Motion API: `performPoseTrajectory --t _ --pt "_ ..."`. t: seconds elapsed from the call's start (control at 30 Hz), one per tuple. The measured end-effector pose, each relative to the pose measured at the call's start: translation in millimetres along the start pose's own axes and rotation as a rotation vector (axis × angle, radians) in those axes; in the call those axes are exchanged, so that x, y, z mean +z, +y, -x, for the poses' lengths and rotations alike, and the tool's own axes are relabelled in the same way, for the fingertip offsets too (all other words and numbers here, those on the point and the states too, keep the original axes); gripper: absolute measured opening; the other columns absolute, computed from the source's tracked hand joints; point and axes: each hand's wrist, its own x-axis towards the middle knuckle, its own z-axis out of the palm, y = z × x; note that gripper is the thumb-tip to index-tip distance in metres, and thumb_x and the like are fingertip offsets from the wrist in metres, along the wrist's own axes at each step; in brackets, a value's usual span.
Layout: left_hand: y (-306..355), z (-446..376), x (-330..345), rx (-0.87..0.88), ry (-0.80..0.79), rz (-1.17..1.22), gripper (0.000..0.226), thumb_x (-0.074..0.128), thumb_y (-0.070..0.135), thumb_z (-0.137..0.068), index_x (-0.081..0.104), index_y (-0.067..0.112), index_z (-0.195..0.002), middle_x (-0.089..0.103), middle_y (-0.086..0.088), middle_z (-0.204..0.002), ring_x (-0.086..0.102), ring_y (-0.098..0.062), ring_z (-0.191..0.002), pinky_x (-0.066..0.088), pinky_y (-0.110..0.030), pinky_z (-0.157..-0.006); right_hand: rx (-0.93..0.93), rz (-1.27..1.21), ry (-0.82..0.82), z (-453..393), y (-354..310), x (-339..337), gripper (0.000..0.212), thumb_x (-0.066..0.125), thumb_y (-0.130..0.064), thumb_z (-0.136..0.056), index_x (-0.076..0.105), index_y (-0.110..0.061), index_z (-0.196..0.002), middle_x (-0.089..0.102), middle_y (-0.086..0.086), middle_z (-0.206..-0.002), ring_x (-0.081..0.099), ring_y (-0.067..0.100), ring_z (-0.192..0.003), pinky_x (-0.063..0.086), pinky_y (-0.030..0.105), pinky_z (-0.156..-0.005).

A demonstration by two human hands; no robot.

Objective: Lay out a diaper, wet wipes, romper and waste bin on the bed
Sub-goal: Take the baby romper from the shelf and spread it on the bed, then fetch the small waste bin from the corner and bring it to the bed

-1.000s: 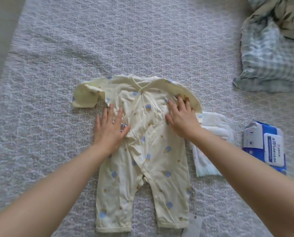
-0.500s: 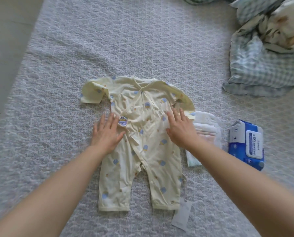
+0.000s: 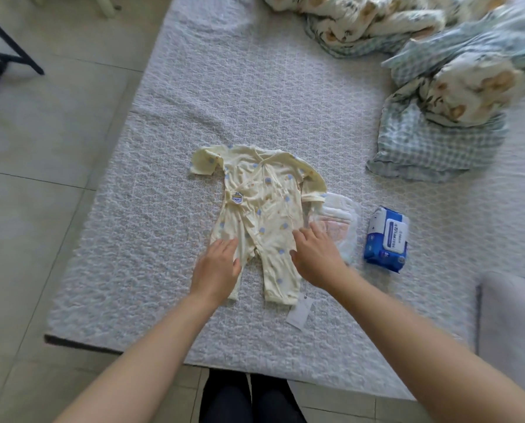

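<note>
A pale yellow romper [image 3: 262,209] with blue spots lies flat, front up, in the middle of the bed [image 3: 151,227]. My left hand [image 3: 217,271] rests palm down on its left leg, fingers apart. My right hand [image 3: 316,254] lies flat at the romper's right hip, fingers spread, holding nothing. A folded white diaper [image 3: 342,222] sits just right of the romper, partly under its sleeve and my right hand. A blue and white pack of wet wipes [image 3: 386,235] lies further right. I see no waste bin.
A crumpled checked and patterned blanket [image 3: 438,96] fills the far right of the bed. A white paper tag [image 3: 299,311] trails from the romper's right leg. Tiled floor [image 3: 41,166] runs along the left, with a black frame [image 3: 2,56] at far left. A pale cushion [image 3: 511,325] sits near right.
Both hands slid down the romper from its chest to its hips and legs. The view pulled back, bringing the bed's near edge and the floor into sight.
</note>
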Motion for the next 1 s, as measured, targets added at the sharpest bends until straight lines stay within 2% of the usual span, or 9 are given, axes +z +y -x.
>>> performPoseTrajectory --t 0.07,0.17,0.33,0.47,0.67,1.0 --pt "15.7 27.6 -15.5 0.007 0.068 0.039 0.048 0.045 0.026 -0.099 0.042 0.013 -0.145 0.054 -0.006 -0.141 0.042 -0.021 -0.135 0.041 -0.039 -0.105 -0.026 -0.015 0.034 29.7 -8.4 -12.1 0.043 0.042 -0.031 -0.098 0.041 -0.005 -0.133 0.047 0.015 -0.141 0.026 0.037 -0.141 0.030 0.045 -0.112" --pt "33.7 65.1 -36.0 -0.037 0.170 0.163 0.043 0.047 0.022 -0.099 0.049 0.011 -0.140 0.061 -0.006 -0.129 0.051 -0.021 -0.123 0.049 -0.038 -0.091 -0.076 -0.027 0.043 72.1 -23.1 -25.9 0.043 0.042 -0.029 -0.098 0.041 -0.005 -0.134 0.051 0.015 -0.136 0.034 0.035 -0.134 0.025 0.040 -0.113" --pt "43.0 125.7 -46.0 -0.079 0.324 0.196 0.037 0.050 0.022 -0.097 0.056 0.014 -0.133 0.066 -0.002 -0.114 0.055 -0.019 -0.109 0.049 -0.033 -0.071 -0.179 -0.023 0.089 130.3 -44.4 -31.9 0.049 0.046 -0.030 -0.097 0.037 -0.007 -0.139 0.052 0.012 -0.135 0.037 0.032 -0.132 0.031 0.038 -0.110" --pt "42.2 172.6 -43.7 -0.155 0.399 0.219 0.033 0.050 0.023 -0.097 0.059 0.015 -0.128 0.066 0.000 -0.106 0.056 -0.018 -0.103 0.049 -0.033 -0.070 -0.241 -0.023 0.079 156.9 -61.6 -31.6 0.049 0.043 -0.035 -0.098 0.037 -0.009 -0.140 0.054 0.009 -0.132 0.044 0.029 -0.124 0.040 0.038 -0.101" --pt "24.7 240.6 -41.3 -0.351 0.499 0.296 0.032 0.054 0.018 -0.095 0.063 0.013 -0.125 0.069 -0.001 -0.108 0.058 -0.023 -0.108 0.048 -0.036 -0.082 -0.352 -0.008 0.016 170.8 -101.1 -31.7 0.044 0.039 -0.035 -0.100 0.037 -0.013 -0.138 0.051 0.005 -0.136 0.043 0.028 -0.126 0.040 0.038 -0.099" --pt "-44.4 325.5 -39.7 -0.685 0.589 0.384 0.028 0.056 0.017 -0.093 0.066 0.015 -0.120 0.069 -0.004 -0.108 0.061 -0.024 -0.103 0.050 -0.037 -0.076 -0.583 0.092 -0.076 179.5 -214.7 -12.3 0.043 0.038 -0.034 -0.100 0.036 -0.014 -0.139 0.051 0.007 -0.134 0.044 0.029 -0.125 0.040 0.038 -0.097"
